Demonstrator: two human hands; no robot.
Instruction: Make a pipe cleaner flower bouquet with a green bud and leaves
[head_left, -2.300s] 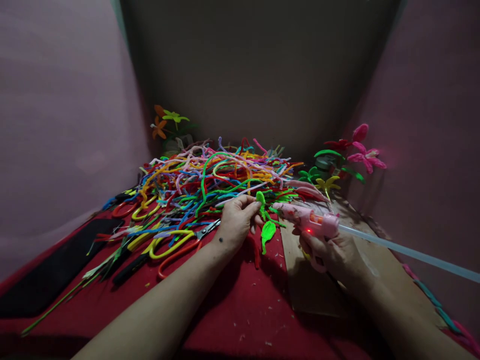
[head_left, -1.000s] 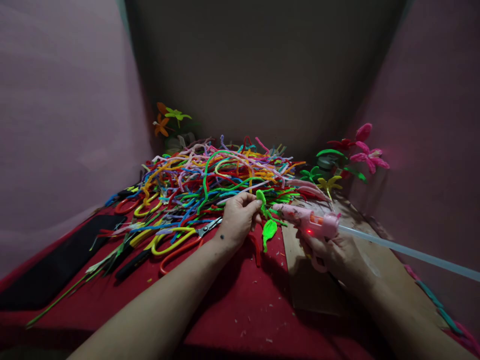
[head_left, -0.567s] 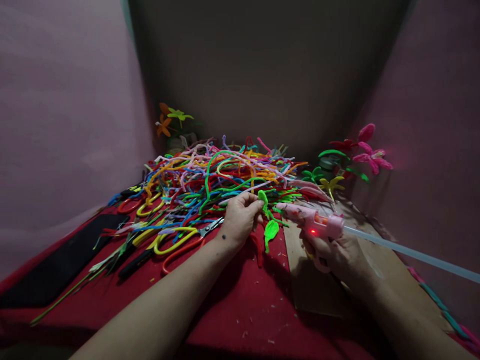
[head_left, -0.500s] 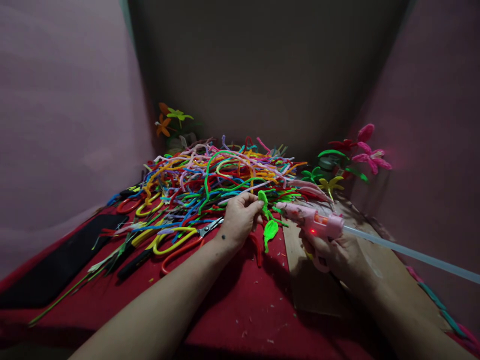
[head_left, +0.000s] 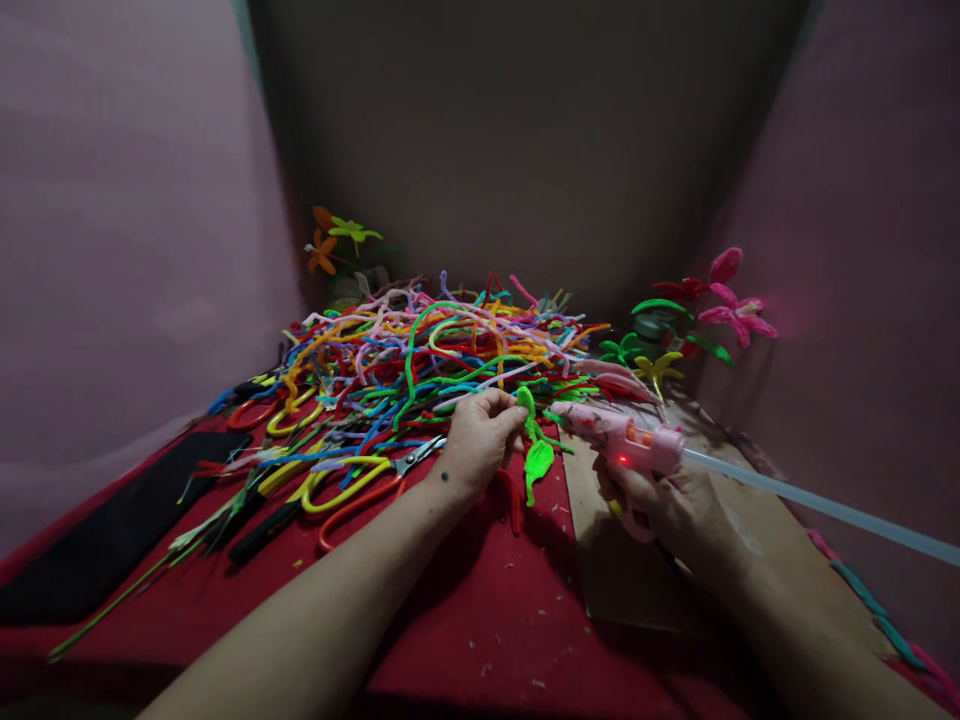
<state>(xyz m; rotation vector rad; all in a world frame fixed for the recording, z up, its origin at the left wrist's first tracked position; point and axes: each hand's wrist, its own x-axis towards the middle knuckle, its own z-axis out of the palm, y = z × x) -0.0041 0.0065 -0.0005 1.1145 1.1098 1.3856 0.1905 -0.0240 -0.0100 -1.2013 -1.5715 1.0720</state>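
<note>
My left hand (head_left: pixel 474 442) pinches a bright green pipe-cleaner stem with leaves (head_left: pixel 534 440), held just above the red cloth (head_left: pixel 480 610). My right hand (head_left: pixel 664 500) is wrapped round the grip of a pink glue gun (head_left: pixel 626 438). Its red light is on and its nozzle points left, almost touching the green stem. A long clear glue stick (head_left: pixel 825 505) juts out of the gun's back to the right.
A big heap of coloured pipe cleaners (head_left: pixel 427 350) fills the middle of the cloth. Scissors with yellow and orange handles (head_left: pixel 360 485) lie left of my left hand. Finished flowers stand at the back left (head_left: pixel 334 245) and back right (head_left: pixel 720 300). A cardboard sheet (head_left: pixel 630 560) lies under my right hand.
Almost nothing has changed. Both hands keep their hold, and the glue gun's nozzle stays by the green stem. The view shifts slightly.
</note>
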